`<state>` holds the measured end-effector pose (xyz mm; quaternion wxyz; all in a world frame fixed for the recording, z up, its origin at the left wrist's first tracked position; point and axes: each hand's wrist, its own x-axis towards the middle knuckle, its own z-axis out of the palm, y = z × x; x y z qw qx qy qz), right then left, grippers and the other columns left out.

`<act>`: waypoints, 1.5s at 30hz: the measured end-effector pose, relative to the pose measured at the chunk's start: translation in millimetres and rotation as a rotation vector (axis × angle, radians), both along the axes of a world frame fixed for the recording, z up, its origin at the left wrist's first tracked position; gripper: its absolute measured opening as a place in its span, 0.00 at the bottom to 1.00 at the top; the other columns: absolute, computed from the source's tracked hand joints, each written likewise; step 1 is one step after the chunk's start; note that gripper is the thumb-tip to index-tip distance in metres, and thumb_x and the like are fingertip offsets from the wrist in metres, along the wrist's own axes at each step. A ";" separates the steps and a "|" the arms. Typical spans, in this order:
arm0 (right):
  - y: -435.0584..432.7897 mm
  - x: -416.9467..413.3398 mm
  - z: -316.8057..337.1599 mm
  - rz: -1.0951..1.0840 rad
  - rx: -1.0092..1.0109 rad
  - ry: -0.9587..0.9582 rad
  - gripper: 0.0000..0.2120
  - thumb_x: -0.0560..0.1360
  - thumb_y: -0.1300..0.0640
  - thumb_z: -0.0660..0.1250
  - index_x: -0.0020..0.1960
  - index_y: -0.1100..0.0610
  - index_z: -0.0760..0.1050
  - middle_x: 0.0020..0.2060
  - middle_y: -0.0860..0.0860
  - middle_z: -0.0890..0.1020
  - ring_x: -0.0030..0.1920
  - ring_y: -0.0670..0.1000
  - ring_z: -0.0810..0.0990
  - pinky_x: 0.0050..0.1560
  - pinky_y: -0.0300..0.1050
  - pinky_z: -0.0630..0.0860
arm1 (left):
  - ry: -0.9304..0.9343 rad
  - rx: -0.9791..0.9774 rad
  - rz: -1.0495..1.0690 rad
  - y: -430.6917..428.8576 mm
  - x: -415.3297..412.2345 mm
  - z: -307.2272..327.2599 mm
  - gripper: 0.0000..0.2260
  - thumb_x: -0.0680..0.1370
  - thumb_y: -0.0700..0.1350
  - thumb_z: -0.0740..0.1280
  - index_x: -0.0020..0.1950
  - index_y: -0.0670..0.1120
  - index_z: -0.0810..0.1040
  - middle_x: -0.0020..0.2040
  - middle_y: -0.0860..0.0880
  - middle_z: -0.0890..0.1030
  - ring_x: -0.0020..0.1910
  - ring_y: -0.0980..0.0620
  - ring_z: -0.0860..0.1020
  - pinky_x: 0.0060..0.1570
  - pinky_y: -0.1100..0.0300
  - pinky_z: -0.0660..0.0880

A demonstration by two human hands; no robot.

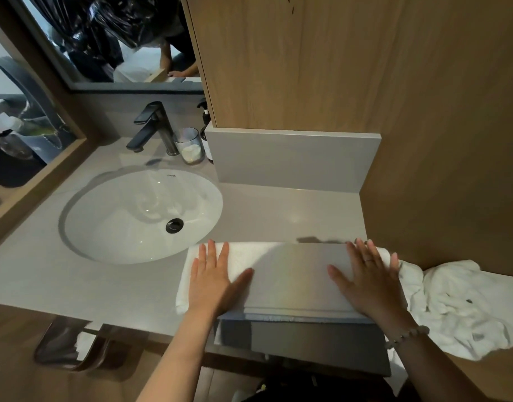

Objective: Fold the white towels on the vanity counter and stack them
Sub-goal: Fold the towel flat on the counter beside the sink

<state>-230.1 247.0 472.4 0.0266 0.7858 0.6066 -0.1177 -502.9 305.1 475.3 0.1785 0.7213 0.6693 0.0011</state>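
On the counter (278, 216), two hands (213, 281) (365, 281) spread atop one folded towel (243, 253), one crumpled towel (458, 309) beside

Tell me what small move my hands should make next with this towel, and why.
Probably fold the free left end of the towel over the grey board. The board lies across the towel's middle, your right hand presses flat on it, and your left hand lies flat on the uncovered end. Crumpled towels wait at the right.
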 end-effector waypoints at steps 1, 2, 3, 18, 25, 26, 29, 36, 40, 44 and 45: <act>3.6 -1.3 5.9 -0.003 -0.028 -0.007 0.41 0.71 0.28 0.34 0.76 0.51 0.49 0.77 0.49 0.50 0.76 0.50 0.45 0.71 0.62 0.39 | -0.068 0.005 0.010 1.8 -2.4 4.5 0.35 0.77 0.64 0.55 0.77 0.46 0.49 0.78 0.43 0.47 0.77 0.46 0.44 0.74 0.52 0.44; 9.3 -4.2 13.4 -0.008 -0.050 -0.010 0.35 0.75 0.32 0.43 0.75 0.51 0.53 0.76 0.50 0.55 0.76 0.51 0.49 0.71 0.64 0.39 | -0.188 0.025 0.059 2.4 -4.1 10.6 0.33 0.78 0.59 0.60 0.76 0.44 0.53 0.77 0.43 0.53 0.76 0.45 0.49 0.74 0.52 0.48; 16.8 -8.8 21.4 0.009 -0.038 -0.001 0.30 0.76 0.36 0.49 0.73 0.50 0.58 0.74 0.50 0.61 0.75 0.51 0.54 0.71 0.65 0.41 | -0.339 0.055 0.155 -0.3 -3.8 18.3 0.30 0.78 0.54 0.63 0.75 0.43 0.58 0.76 0.43 0.59 0.75 0.46 0.56 0.73 0.53 0.54; 110.8 -84.5 45.6 0.314 -0.338 0.437 0.19 0.75 0.49 0.66 0.60 0.59 0.77 0.53 0.52 0.80 0.55 0.52 0.77 0.53 0.42 0.72 | -1.472 -0.506 1.288 -95.1 87.6 38.3 0.31 0.74 0.44 0.71 0.71 0.38 0.62 0.48 0.44 0.76 0.49 0.47 0.77 0.37 0.62 0.75; 107.5 -76.9 39.4 0.238 -0.305 0.578 0.14 0.75 0.47 0.65 0.51 0.58 0.75 0.43 0.49 0.75 0.47 0.51 0.73 0.47 0.41 0.67 | -1.437 -0.380 1.383 -79.0 87.1 37.8 0.11 0.76 0.47 0.68 0.39 0.42 0.73 0.32 0.46 0.73 0.30 0.51 0.69 0.30 0.61 0.65; 106.1 -73.7 44.6 0.228 -0.298 0.608 0.12 0.76 0.48 0.65 0.49 0.57 0.74 0.41 0.49 0.75 0.47 0.52 0.73 0.46 0.42 0.67 | -1.418 -0.353 1.366 -77.3 86.4 36.2 0.12 0.77 0.48 0.67 0.38 0.42 0.73 0.31 0.46 0.73 0.28 0.51 0.68 0.28 0.61 0.64; 106.1 -59.4 59.9 0.160 -0.247 0.716 0.12 0.76 0.51 0.66 0.54 0.59 0.74 0.49 0.51 0.76 0.52 0.53 0.74 0.47 0.41 0.68 | -1.397 -0.305 1.295 -71.5 90.3 46.7 0.14 0.78 0.49 0.65 0.39 0.41 0.73 0.29 0.44 0.72 0.25 0.51 0.66 0.23 0.62 0.65; 88.0 -6.9 126.1 -0.060 -0.088 1.055 0.14 0.76 0.59 0.66 0.60 0.62 0.72 0.51 0.50 0.76 0.51 0.48 0.78 0.37 0.29 0.74 | -1.473 -0.124 0.966 -49.4 109.6 84.5 0.10 0.78 0.46 0.65 0.50 0.39 0.76 0.55 0.38 0.80 0.46 0.46 0.76 0.56 0.50 0.72; 70.7 38.0 161.8 -0.137 0.063 1.233 0.08 0.74 0.63 0.68 0.53 0.61 0.78 0.45 0.55 0.84 0.40 0.50 0.83 0.44 0.41 0.79 | -1.486 -0.078 0.690 -30.0 135.6 115.2 0.07 0.78 0.43 0.65 0.48 0.39 0.77 0.48 0.40 0.82 0.45 0.44 0.79 0.53 0.52 0.74; 30.8 74.3 201.5 -0.208 0.338 1.235 0.14 0.70 0.61 0.72 0.55 0.59 0.78 0.49 0.54 0.84 0.47 0.51 0.83 0.49 0.42 0.78 | -1.521 0.016 0.486 -15.4 171.9 165.8 0.09 0.76 0.38 0.67 0.51 0.33 0.75 0.30 0.48 0.76 0.31 0.51 0.75 0.33 0.65 0.73; 20.8 83.6 208.4 -0.220 0.410 1.240 0.21 0.66 0.57 0.74 0.57 0.60 0.77 0.50 0.54 0.84 0.50 0.52 0.83 0.53 0.45 0.78 | -1.530 0.033 0.444 -12.9 183.9 180.4 0.07 0.75 0.35 0.67 0.51 0.34 0.75 0.29 0.50 0.76 0.28 0.54 0.75 0.30 0.70 0.72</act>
